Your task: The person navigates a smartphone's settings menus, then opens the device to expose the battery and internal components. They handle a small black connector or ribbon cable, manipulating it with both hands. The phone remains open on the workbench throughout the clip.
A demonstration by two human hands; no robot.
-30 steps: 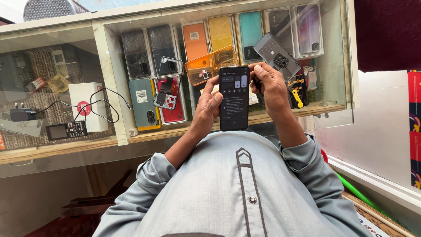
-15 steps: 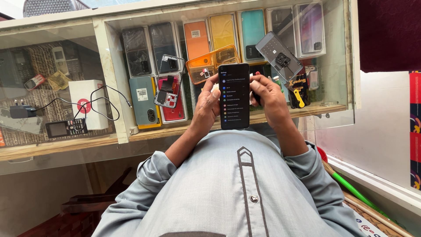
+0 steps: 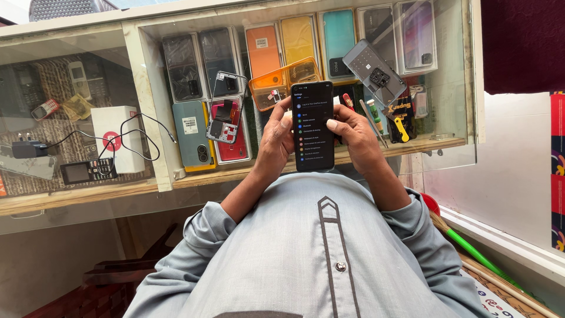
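Both hands — left hand (image 3: 278, 138), right hand (image 3: 353, 138) — have fingers clamped around the black smartphone (image 3: 312, 125), above the glass counter's edge (image 3: 329, 162).

Just one view, head-mounted, looking steeply down past the chest of a grey shirt (image 3: 318, 259) and out over a glass display counter (image 3: 247, 171). Sitting close enough for both forearms to be filling the middle of the frame. Catching a white wall (image 3: 500, 159) off to the right edge.
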